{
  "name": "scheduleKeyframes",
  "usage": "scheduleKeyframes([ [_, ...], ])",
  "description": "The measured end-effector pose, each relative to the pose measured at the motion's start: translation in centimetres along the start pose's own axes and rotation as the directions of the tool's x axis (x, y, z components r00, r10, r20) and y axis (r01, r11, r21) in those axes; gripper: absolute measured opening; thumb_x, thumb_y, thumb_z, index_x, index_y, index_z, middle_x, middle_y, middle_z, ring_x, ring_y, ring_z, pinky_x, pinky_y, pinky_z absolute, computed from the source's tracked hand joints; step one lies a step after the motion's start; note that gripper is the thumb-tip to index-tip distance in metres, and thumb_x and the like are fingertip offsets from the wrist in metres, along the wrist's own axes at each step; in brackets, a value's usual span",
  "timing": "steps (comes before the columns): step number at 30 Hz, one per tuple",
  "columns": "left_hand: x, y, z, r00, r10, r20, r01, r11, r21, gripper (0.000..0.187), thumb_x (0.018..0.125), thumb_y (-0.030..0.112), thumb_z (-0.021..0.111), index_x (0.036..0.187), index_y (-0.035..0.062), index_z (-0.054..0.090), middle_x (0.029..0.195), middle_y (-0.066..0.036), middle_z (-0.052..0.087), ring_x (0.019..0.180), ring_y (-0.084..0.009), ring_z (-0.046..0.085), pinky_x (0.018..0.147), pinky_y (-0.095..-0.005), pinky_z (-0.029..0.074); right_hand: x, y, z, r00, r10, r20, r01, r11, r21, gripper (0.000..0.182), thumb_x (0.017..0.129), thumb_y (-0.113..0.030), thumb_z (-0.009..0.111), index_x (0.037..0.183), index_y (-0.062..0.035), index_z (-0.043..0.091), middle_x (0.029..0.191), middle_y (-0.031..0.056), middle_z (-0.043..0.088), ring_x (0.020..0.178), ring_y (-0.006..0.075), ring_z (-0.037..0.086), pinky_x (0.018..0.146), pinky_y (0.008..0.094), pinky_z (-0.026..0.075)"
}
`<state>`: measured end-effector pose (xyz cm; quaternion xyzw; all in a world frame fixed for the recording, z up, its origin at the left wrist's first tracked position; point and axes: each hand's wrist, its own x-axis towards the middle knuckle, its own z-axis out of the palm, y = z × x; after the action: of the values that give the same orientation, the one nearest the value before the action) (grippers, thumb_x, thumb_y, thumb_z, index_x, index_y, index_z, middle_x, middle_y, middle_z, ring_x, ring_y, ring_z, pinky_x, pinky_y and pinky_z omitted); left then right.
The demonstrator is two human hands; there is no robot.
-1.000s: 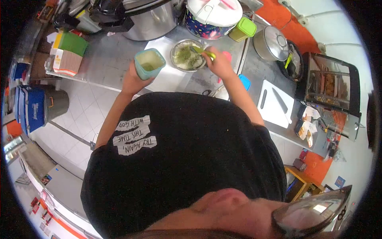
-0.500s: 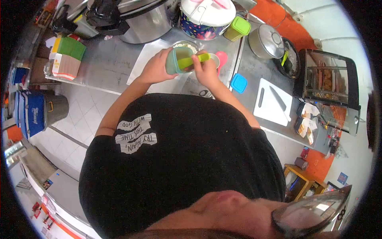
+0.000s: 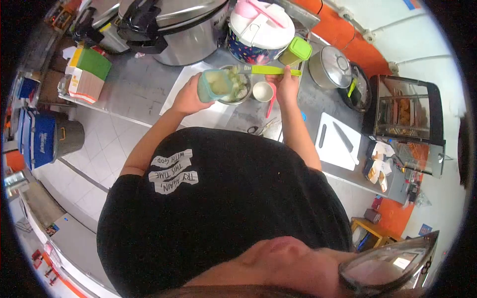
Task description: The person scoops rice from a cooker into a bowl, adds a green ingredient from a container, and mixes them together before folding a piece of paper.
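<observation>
My left hand is wrapped round a translucent green plastic tub, tilted beside a metal bowl. Pale green pieces and white powder show in the bowl. In my right hand is a long lime-green-handled utensil. It is held level, its greyish end over the bowl's far edge. Between the bowl and my right hand stands a small cup of white contents, with a pink handle beside it.
Large steel pots and a floral tub with a white lid stand at the back. A green-lidded container and a lidded pot are to the right. A knife lies on a white cutting board. Scissors lie near the counter edge.
My right hand has moved right, drawing the lime-green-handled utensil out of the tub. My left hand has shifted slightly left and down with the tub, leaving more of the bowl visible.
</observation>
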<state>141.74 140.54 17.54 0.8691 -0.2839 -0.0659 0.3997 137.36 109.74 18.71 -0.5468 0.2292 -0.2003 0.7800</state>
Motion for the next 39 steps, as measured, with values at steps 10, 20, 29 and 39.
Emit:
scheduleKeyframes([
  [10,-4.1,-5.3,-1.8,0.977,-0.203,-0.071,0.199,0.979,-0.051,0.094,0.06,0.027,0.082,0.134,0.0019,0.031,0.124,-0.024,0.049,0.114,-0.0391,0.05,0.094,-0.0426,0.043,1.9,2.7,0.7,0.974,-0.057,0.218,0.126,0.94,-0.317,0.031,0.1,-0.023,0.039,0.098,0.0078,0.045,0.076,0.0203,0.064,0.062,0.0269,0.066,0.056,0.0349,0.057],
  [20,-4.4,-3.6,-2.3,0.962,-0.258,-0.089,0.263,0.964,0.046,0.081,0.063,0.029,0.081,0.128,0.0058,0.039,0.119,-0.02,0.054,0.11,-0.0364,0.054,0.091,-0.0418,0.045,0.1,1.6,1.6,0.854,-0.188,0.485,0.489,0.606,-0.627,0.02,0.094,-0.019,0.052,0.096,0.0008,0.052,0.077,0.0164,0.065,0.064,0.0248,0.066,0.058,0.0346,0.05],
  [29,-1.6,-1.9,-2.3,0.971,-0.238,0.033,0.235,0.969,0.079,0.093,0.059,0.027,0.082,0.133,0.0016,0.032,0.129,-0.022,0.046,0.117,-0.0373,0.049,0.096,-0.0412,0.042,-4.1,-1.2,0.8,0.642,-0.062,0.764,0.741,0.31,-0.596,0.012,0.09,-0.013,0.058,0.093,-0.0022,0.053,0.083,0.0144,0.06,0.076,0.0294,0.062,0.068,0.0354,0.048],
  [39,1.5,2.1,-0.6,0.989,0.126,0.078,-0.134,0.985,0.108,0.088,0.058,0.027,0.08,0.129,0.0031,0.036,0.12,-0.02,0.05,0.112,-0.0378,0.049,0.094,-0.0418,0.042,-7.7,1.9,5.3,0.825,-0.065,0.561,0.34,0.851,-0.401,0.018,0.097,-0.015,0.046,0.099,0.0022,0.045,0.079,0.0136,0.062,0.066,0.0209,0.066,0.06,0.0301,0.054],
])
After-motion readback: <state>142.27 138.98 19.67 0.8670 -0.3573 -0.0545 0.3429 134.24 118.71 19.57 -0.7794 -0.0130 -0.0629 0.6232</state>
